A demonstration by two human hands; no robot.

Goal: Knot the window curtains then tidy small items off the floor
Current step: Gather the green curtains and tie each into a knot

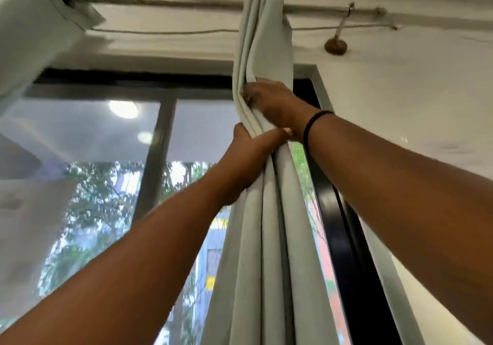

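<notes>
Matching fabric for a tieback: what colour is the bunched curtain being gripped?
Plain pale grey-green pleated fabric curtain, no pattern; seen in the head view.

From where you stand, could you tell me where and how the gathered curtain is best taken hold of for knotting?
Probably around the narrow bunched part of the curtain, where the folds are pressed together. The left hand wraps it from the window side, thumb across the front. The right hand pinches the folds just above, coming from the wall side. Below, the folds spread wider and look harder to circle.

Plain, seemingly pale-green curtain (pixel 266 211); black wristband (pixel 316 120).
</notes>
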